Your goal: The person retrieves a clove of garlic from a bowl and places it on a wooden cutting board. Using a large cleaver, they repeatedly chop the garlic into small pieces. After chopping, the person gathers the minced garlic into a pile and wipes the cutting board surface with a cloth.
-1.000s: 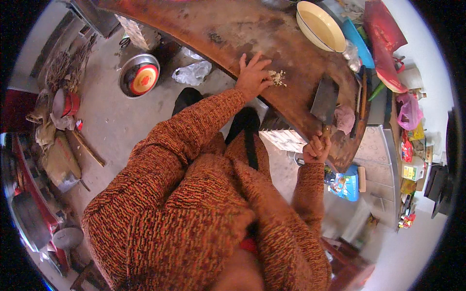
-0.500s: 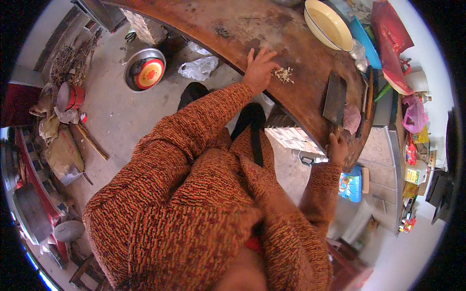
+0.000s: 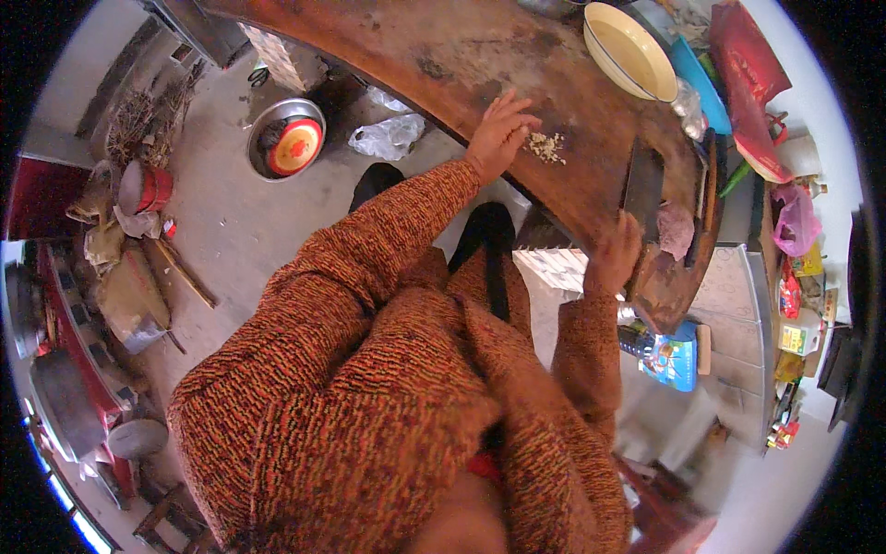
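On the brown wooden table (image 3: 517,55), a small heap of pale chopped bits (image 3: 546,148) lies near the front edge. My left hand (image 3: 501,137) rests just left of it, fingers stretched out and holding nothing. A dark, broad-bladed cleaver (image 3: 644,180) is at the table's right part, its blade pointing away from me. My right hand (image 3: 614,254) is at the near end of the cleaver, fingers closed; it covers the handle, so the grip itself is partly hidden. Right of the blade sits a pinkish lump (image 3: 676,231) that looks like raw meat.
A cream enamel basin (image 3: 629,53) stands at the far right of the table, beside a blue container (image 3: 699,88). A wooden rod (image 3: 712,185) lies along the right edge. On the floor are a metal basin (image 3: 263,138) and a clear plastic bag (image 3: 388,137).
My right hand has shifted left and slightly away from me, over the cleaver's near end. The blade looks narrower now. My left hand's fingers have drawn closer together. The view has shifted slightly.
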A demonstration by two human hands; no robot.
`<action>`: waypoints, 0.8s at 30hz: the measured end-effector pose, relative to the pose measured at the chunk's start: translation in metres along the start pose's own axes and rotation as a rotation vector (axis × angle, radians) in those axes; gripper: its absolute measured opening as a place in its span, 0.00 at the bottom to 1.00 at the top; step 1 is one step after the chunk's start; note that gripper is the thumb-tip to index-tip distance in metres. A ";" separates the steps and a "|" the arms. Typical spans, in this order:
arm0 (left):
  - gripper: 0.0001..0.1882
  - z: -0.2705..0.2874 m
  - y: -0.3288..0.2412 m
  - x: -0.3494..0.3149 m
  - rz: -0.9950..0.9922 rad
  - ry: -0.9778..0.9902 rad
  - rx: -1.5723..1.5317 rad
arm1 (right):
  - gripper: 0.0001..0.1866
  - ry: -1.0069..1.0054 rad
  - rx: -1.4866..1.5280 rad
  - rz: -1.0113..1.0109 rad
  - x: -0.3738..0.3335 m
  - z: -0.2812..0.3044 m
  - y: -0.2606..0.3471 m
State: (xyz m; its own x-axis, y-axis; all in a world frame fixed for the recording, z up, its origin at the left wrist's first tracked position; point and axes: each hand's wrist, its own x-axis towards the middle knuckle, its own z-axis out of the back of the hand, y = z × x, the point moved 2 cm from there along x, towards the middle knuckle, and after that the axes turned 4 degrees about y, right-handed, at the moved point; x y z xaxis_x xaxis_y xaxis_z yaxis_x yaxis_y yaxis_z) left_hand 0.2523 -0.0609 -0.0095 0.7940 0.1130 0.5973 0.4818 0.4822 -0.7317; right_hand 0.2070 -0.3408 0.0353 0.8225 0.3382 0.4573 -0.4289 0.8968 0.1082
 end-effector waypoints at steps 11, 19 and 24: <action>0.34 0.015 -0.037 0.020 0.653 0.055 -1.541 | 0.27 -0.004 0.399 0.161 0.038 -0.024 0.078; 0.38 0.006 -0.045 0.012 0.741 0.219 -1.532 | 0.29 -0.028 0.325 0.316 0.057 -0.016 0.116; 0.38 0.006 -0.058 0.012 0.720 0.180 -1.388 | 0.26 -0.020 0.127 0.247 0.068 -0.029 0.113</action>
State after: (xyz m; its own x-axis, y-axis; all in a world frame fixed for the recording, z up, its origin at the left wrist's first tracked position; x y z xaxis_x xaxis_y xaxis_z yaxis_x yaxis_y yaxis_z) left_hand 0.2313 -0.0822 0.0418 0.9810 -0.1914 0.0326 -0.1316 -0.7791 -0.6130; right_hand 0.2254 -0.2079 0.0530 0.6803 0.5349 0.5012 -0.6597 0.7447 0.1007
